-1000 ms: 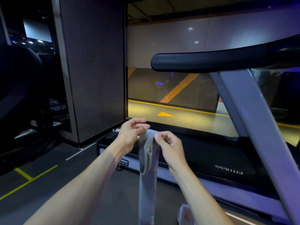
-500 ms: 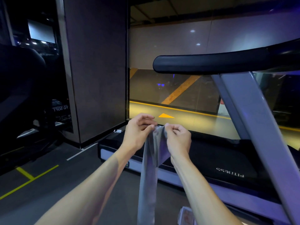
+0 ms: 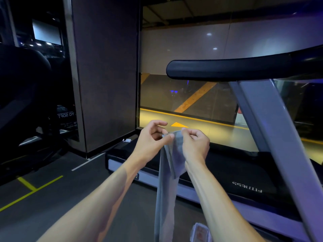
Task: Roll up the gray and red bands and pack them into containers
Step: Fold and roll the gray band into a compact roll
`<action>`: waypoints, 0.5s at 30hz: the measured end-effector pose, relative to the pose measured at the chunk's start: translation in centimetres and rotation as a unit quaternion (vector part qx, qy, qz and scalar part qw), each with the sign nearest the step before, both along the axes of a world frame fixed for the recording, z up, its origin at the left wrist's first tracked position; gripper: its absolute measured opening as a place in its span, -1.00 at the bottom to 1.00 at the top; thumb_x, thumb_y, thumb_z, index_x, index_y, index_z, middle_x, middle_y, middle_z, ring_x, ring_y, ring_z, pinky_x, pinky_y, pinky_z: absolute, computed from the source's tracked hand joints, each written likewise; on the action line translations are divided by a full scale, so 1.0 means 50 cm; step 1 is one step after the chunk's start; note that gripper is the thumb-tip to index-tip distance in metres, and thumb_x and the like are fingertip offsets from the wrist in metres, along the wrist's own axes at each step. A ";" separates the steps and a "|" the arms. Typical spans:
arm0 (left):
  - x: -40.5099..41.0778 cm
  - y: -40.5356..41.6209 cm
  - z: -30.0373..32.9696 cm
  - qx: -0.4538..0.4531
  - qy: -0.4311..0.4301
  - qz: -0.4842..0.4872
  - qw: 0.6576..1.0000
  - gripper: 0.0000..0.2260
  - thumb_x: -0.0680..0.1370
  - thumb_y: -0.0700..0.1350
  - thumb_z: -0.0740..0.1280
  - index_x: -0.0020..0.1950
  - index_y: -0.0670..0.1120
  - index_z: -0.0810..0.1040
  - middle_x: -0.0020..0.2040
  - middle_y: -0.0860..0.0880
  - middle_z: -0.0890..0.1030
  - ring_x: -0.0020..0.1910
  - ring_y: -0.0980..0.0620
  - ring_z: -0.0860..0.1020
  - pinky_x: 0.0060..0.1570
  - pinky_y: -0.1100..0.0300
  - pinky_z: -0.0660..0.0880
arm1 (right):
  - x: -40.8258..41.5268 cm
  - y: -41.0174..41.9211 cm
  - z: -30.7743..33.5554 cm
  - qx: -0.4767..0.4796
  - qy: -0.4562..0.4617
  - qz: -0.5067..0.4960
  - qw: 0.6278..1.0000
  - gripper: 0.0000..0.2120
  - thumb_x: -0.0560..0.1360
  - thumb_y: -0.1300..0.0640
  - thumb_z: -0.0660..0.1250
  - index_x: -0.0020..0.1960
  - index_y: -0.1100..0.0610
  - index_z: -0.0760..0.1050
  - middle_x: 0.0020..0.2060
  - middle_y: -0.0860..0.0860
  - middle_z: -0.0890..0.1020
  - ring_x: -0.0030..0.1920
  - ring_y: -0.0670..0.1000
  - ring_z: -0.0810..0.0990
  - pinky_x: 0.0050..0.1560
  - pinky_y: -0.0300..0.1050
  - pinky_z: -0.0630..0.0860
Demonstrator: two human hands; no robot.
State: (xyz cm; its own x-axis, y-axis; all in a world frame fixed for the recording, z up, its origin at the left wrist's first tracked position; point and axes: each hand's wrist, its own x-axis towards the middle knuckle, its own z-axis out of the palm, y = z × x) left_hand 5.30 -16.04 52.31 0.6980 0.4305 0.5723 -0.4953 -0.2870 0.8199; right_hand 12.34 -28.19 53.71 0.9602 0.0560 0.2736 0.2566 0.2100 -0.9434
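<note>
Nearest, a clear container (image 3: 201, 232) sits low at the frame's edge. The gray band (image 3: 166, 180) hangs in front of the treadmill (image 3: 244, 172). Left hand (image 3: 150, 142) and right hand (image 3: 195, 145), apart a second ago, now both pinch its top edge; rolling looks about to start.

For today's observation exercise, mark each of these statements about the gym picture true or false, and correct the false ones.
1. Both hands pinch the top end of the gray band. True: the left hand and the right hand hold it.
2. The band is already rolled into a tight coil. False: it hangs down long and loose.
3. A treadmill stands behind the hands. True.
4. The band held is red. False: it is gray.
5. A small clear container sits on the treadmill handrail. False: it lies low, near the floor.
</note>
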 end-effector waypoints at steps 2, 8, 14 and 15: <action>0.001 0.002 0.002 0.032 -0.001 0.016 0.999 -0.70 0.54 -0.25 0.49 0.23 -0.10 0.53 -0.11 -0.07 0.65 -0.12 0.03 0.63 0.02 0.18 0.56 | -0.002 -0.002 0.003 0.006 0.008 0.003 1.000 -0.88 0.56 0.05 0.46 -0.13 0.05 0.64 -0.24 -0.08 0.71 -0.20 -0.15 0.65 -0.22 -0.24 0.52; 0.006 0.009 0.015 0.086 0.015 0.058 0.995 -0.81 0.58 -0.24 0.45 0.17 -0.09 0.62 -0.07 -0.13 0.69 -0.10 0.10 0.66 0.04 0.24 0.56 | -0.001 -0.008 -0.005 0.031 0.028 0.034 0.999 -0.86 0.57 0.03 0.46 -0.10 0.08 0.64 -0.24 -0.03 0.73 -0.12 -0.01 0.69 -0.06 -0.08 0.63; 0.011 0.018 0.024 0.111 0.033 0.072 0.991 -0.94 0.59 -0.21 0.44 0.02 -0.11 0.71 -0.07 0.06 0.72 -0.08 0.15 0.63 0.00 0.25 0.55 | 0.006 -0.015 -0.011 0.054 0.030 0.052 0.997 -0.84 0.56 0.03 0.46 -0.10 0.10 0.62 -0.30 -0.08 0.71 -0.10 0.03 0.69 -0.01 0.00 0.64; 0.009 0.017 0.027 0.106 0.035 0.068 0.991 -0.93 0.59 -0.21 0.44 0.01 -0.09 0.71 -0.09 0.09 0.71 -0.09 0.17 0.63 -0.04 0.28 0.53 | 0.007 -0.016 -0.013 0.059 0.029 0.057 0.996 -0.84 0.57 0.04 0.46 -0.09 0.12 0.62 -0.32 -0.10 0.70 -0.13 -0.02 0.67 -0.04 -0.06 0.62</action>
State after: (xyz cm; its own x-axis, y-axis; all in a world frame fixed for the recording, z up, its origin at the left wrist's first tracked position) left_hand 5.75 -15.19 53.68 0.6834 0.3986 0.6117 -0.3840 -0.5164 0.7655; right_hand 12.69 -28.97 53.09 0.9638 0.1360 0.2295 0.1713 0.3441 -0.9232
